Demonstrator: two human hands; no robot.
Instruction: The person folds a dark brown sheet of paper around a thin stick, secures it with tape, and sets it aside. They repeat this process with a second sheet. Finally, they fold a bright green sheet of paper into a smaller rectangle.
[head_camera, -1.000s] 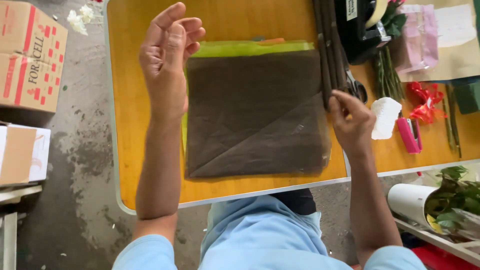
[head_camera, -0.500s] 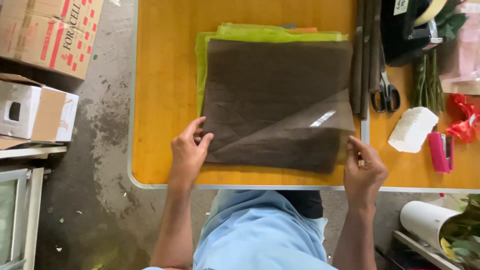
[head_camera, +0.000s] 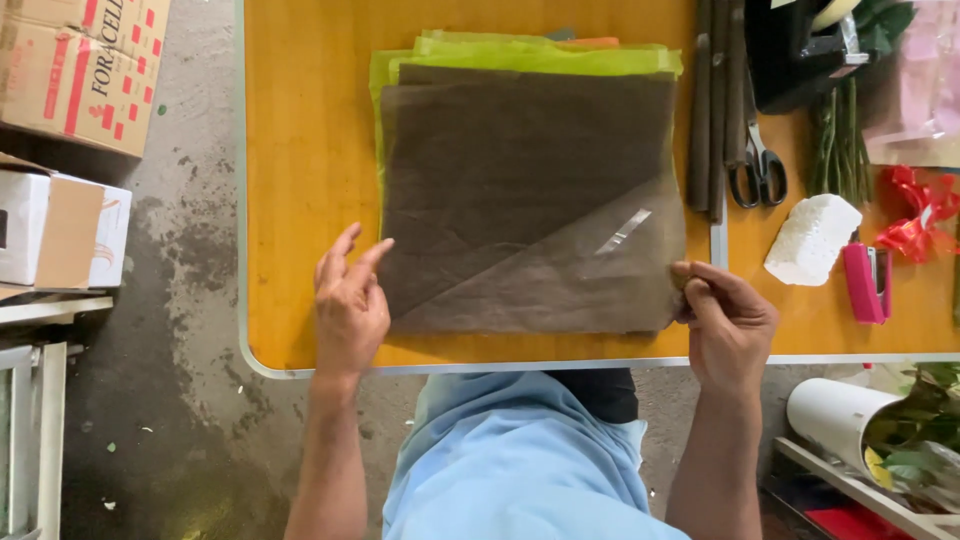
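A stack of brown mesh wrapping sheets (head_camera: 520, 180) lies on the orange table (head_camera: 300, 150), with lime-green sheets (head_camera: 540, 52) showing under its far edge. The top brown sheet is folded diagonally, with a small strip of clear tape (head_camera: 622, 232) on the fold. My left hand (head_camera: 348, 305) rests at the stack's near left edge, fingers apart and touching the sheet. My right hand (head_camera: 725, 320) pinches the near right corner of the top brown sheet between thumb and fingers.
Right of the stack lie dark sticks (head_camera: 712, 110), black scissors (head_camera: 757, 165), green stems (head_camera: 835, 135), a white foam block (head_camera: 812, 238), a pink stapler (head_camera: 863, 282) and a red ribbon bow (head_camera: 915, 220). Cardboard boxes (head_camera: 75, 70) stand on the floor at left. A white roll (head_camera: 835, 415) with foliage is lower right.
My left hand came down from raised above the table to the stack's near left edge. My right hand moved from the stack's right side to its near right corner and pinched it.
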